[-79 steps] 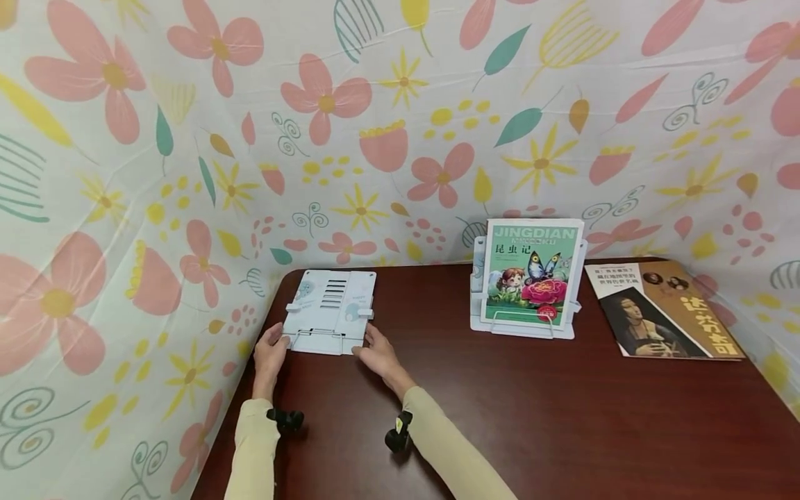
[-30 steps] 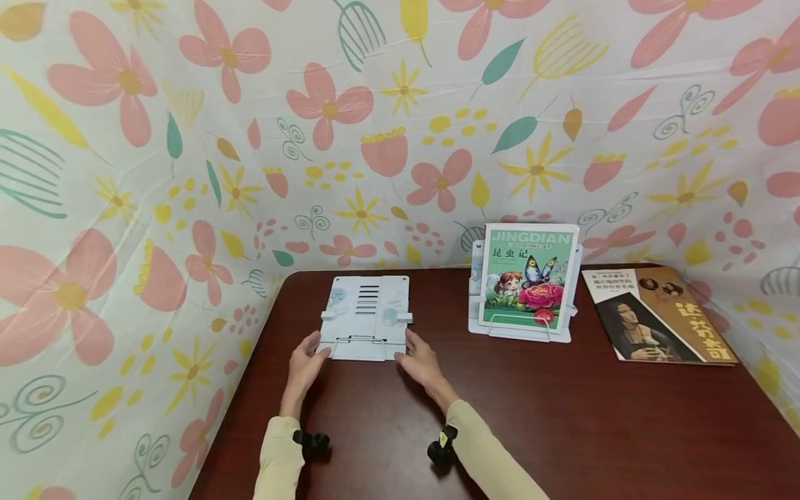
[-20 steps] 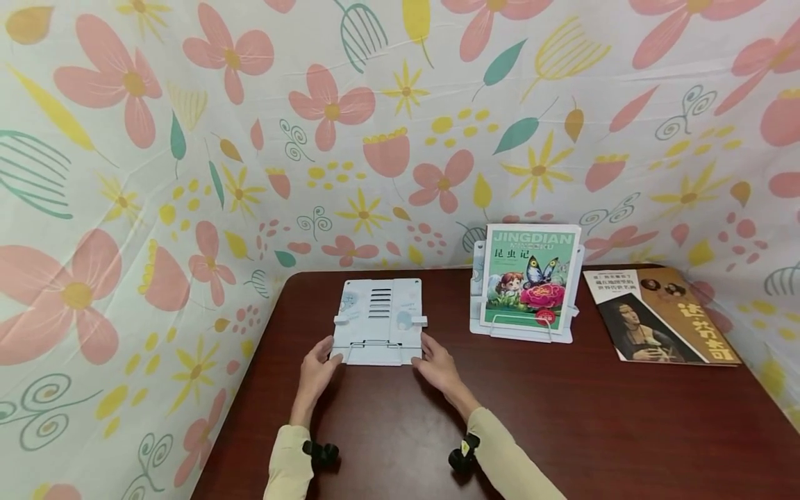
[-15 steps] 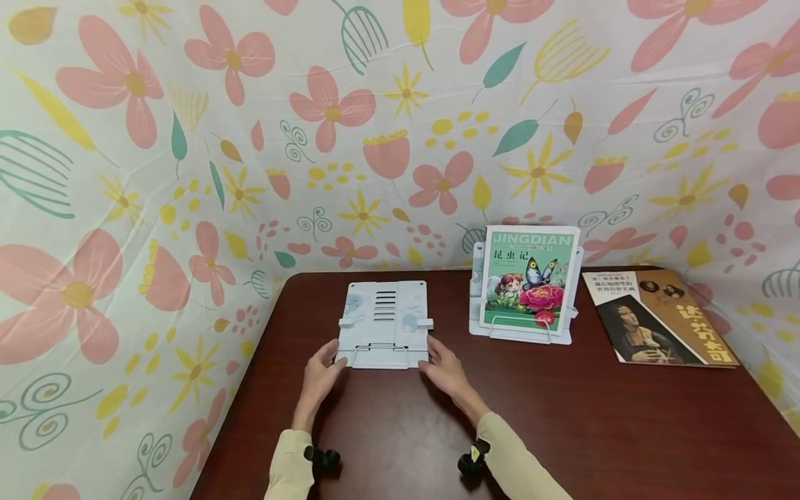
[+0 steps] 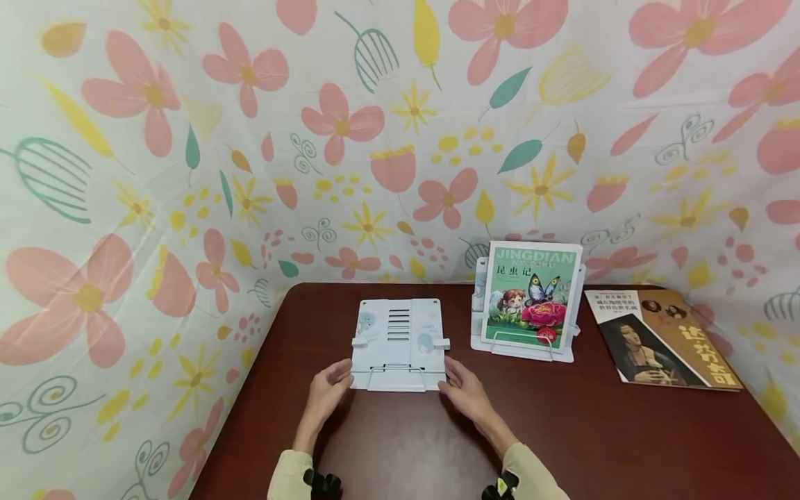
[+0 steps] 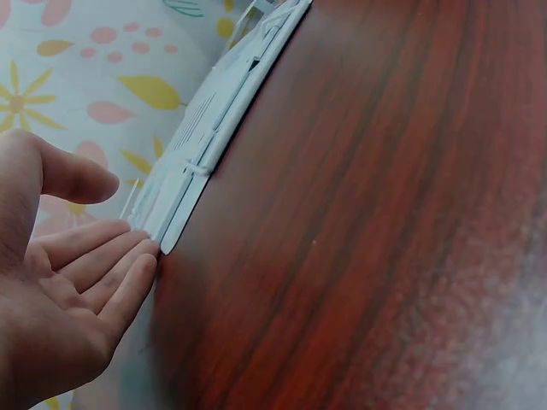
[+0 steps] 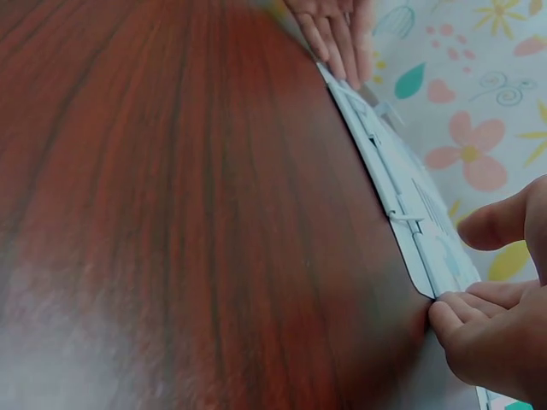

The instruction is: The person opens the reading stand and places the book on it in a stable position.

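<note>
A white book stand (image 5: pixel 398 345) lies folded flat on the dark wooden table, with slots down its middle, a clip on each side and a wire holder at its front. My left hand (image 5: pixel 329 392) is at its front left corner; in the left wrist view the fairly straight fingers (image 6: pixel 107 272) touch the edge and the thumb is raised. At the front right corner my right hand (image 5: pixel 465 391) touches the edge with bent fingertips (image 7: pixel 449 314), its thumb apart from the stand. Neither hand grips it.
Right of it, a second white stand (image 5: pixel 476 325) holds up a green book (image 5: pixel 531 295) with a butterfly cover. Farther right a brown and white book (image 5: pixel 662 340) lies flat. A floral cloth (image 5: pixel 350 173) hangs behind and left of the table (image 5: pixel 562 444).
The book stand has slid rightward from the table's left side toward the second stand, with both hands following. The thumbs have lifted off its front corners. The other books stay put.
</note>
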`<state>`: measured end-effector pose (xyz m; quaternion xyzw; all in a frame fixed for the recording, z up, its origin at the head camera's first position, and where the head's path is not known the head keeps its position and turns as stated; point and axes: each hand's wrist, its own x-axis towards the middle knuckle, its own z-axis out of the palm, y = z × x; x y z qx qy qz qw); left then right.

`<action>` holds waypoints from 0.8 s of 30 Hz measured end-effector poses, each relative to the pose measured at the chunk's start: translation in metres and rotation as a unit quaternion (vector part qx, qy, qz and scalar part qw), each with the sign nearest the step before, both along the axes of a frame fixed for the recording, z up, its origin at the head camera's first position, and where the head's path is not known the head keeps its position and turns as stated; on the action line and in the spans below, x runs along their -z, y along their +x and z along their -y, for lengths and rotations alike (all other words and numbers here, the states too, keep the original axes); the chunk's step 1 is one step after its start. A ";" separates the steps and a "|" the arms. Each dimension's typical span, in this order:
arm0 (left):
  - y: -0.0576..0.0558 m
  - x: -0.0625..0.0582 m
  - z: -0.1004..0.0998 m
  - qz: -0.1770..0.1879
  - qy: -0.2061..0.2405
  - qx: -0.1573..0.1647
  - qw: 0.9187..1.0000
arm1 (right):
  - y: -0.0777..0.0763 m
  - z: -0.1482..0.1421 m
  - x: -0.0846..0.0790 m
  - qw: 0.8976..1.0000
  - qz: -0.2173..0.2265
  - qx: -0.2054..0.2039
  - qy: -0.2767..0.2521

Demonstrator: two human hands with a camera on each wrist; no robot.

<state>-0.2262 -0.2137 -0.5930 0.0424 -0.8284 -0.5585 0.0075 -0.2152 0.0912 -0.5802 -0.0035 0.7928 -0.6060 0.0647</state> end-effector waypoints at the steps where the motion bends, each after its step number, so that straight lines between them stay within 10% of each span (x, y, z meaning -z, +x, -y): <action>1: 0.001 0.001 0.000 -0.001 -0.002 0.001 1.000 | 0.003 -0.002 0.000 1.000 -0.001 0.001 -0.002; 10: 0.007 0.004 -0.005 0.000 -0.025 -0.001 1.000 | 0.019 -0.015 0.004 1.000 -0.010 0.012 0.000; 24: 0.011 0.009 -0.010 0.018 0.092 0.003 0.996 | 0.028 -0.028 0.005 0.999 -0.001 0.025 0.041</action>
